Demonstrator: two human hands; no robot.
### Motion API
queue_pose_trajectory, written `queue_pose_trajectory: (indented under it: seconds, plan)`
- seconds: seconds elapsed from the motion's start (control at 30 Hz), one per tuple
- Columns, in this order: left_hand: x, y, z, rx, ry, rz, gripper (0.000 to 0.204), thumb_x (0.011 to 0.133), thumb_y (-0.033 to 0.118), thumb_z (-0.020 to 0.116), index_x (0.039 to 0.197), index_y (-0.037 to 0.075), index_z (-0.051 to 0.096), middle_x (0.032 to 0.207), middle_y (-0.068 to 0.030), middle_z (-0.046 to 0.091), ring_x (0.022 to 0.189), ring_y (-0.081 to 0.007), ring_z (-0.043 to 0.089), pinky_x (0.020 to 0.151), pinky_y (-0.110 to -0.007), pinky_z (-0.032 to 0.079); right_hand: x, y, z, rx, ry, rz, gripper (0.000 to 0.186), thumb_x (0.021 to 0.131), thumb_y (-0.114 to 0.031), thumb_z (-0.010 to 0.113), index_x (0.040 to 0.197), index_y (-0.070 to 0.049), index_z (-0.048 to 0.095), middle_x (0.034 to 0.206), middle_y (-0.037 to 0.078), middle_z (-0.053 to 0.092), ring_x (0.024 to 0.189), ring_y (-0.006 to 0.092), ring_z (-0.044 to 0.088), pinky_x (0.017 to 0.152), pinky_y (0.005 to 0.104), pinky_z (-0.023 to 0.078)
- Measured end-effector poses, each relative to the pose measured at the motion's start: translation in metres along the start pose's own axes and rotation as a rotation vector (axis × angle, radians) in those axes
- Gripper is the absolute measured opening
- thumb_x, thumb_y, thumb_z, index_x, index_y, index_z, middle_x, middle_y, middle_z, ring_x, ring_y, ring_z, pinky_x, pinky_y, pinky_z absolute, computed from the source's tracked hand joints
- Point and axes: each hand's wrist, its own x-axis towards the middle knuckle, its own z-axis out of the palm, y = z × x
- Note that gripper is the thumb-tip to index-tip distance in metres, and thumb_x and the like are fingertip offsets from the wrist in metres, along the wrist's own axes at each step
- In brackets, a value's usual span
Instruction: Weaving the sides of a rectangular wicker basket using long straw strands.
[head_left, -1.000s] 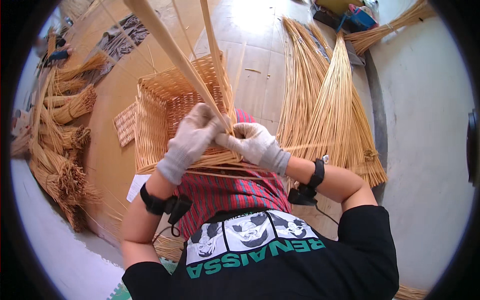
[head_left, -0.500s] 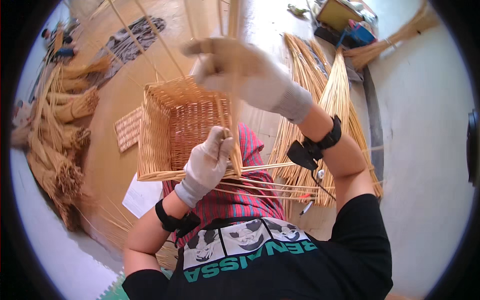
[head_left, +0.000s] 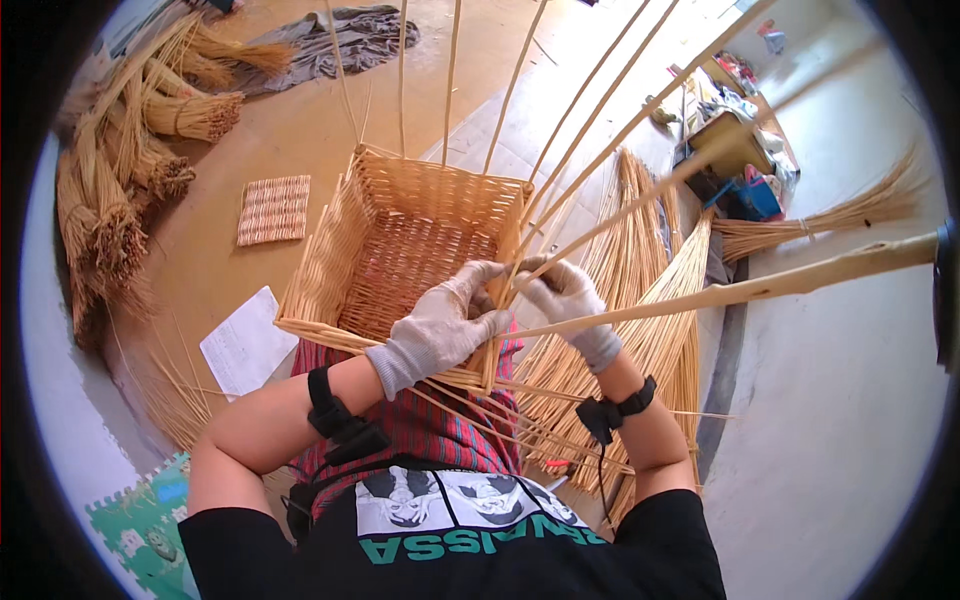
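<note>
A rectangular wicker basket (head_left: pixel 440 192) rests on my lap, its opening facing me, and long upright rods (head_left: pixel 449 85) rise from its far and right rims. My left hand (head_left: pixel 440 325), in a pale work glove, grips the basket's right rim, with its thumb and fingers on the weave. Beside it my gloved right hand (head_left: pixel 572 308) pinches a wicker rod (head_left: pixel 700 158) where it meets that rim. A thicker-looking rod (head_left: pixel 750 290) slants right past the right hand. The fingertips partly hide the weave between them. Loose rod ends jut from the basket's near right corner.
Rod bundles (head_left: pixel 660 320) lie on the floor to the right, another bundle (head_left: pixel 830 228) against the wall. More bundles (head_left: pixel 120 235) are piled at left. A woven square (head_left: pixel 273 210), paper sheet (head_left: pixel 248 342), grey cloth (head_left: pixel 350 45) and green mat (head_left: pixel 145 525) lie around.
My right hand has come down from above the basket to its right rim. My left hand has shifted slightly along that rim. The rods now lean to the right, and the view has turned.
</note>
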Motion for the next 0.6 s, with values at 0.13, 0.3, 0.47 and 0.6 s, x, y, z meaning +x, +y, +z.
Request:
queue_pose_trajectory:
  seconds: [0.13, 0.3, 0.47, 0.6]
  plan:
    - [0.003, 0.005, 0.002, 0.085, 0.081, -0.045, 0.036, 0.093, 0.021, 0.079, 0.117, 0.002, 0.060, 0.091, -0.0011, 0.063, 0.084, -0.0091, 0.060, 0.078, -0.027, 0.053, -0.006, 0.004, 0.006, 0.269, -0.033, 0.018, 0.022, 0.098, -0.016, 0.071, 0.114, 0.000, 0.071, 0.104, 0.004, 0.073, 0.094, 0.0105, 0.065, 0.084, 0.0280, 0.054]
    - [0.005, 0.004, 0.004, -0.049, -0.016, -0.169, 0.025, 0.099, 0.025, 0.072, 0.100, 0.002, 0.064, 0.083, -0.0001, 0.063, 0.078, -0.0067, 0.057, 0.071, -0.026, 0.051, 0.001, 0.014, 0.005, 0.343, -0.058, 0.169, 0.019, 0.092, -0.012, 0.077, 0.105, -0.001, 0.069, 0.099, 0.004, 0.073, 0.093, 0.0119, 0.067, 0.081, 0.0286, 0.055]
    - [0.010, -0.007, 0.001, 0.114, -0.041, -0.115, 0.029, 0.101, 0.027, 0.066, 0.110, 0.000, 0.066, 0.089, -0.0067, 0.071, 0.081, -0.0120, 0.065, 0.073, -0.031, 0.054, 0.010, 0.019, 0.003, 0.397, -0.106, 0.199, 0.017, 0.089, -0.012, 0.079, 0.097, -0.005, 0.066, 0.090, 0.001, 0.071, 0.083, 0.0087, 0.065, 0.074, 0.0249, 0.053]
    - [0.014, -0.004, 0.001, -0.235, -0.084, -0.241, 0.023, 0.101, 0.024, 0.067, 0.107, 0.002, 0.067, 0.088, -0.0015, 0.068, 0.077, -0.0078, 0.061, 0.071, -0.027, 0.053, -0.003, 0.017, 0.019, 0.286, 0.034, 0.206, 0.016, 0.090, -0.012, 0.079, 0.096, -0.006, 0.065, 0.088, 0.001, 0.070, 0.081, 0.0081, 0.064, 0.072, 0.0245, 0.053]
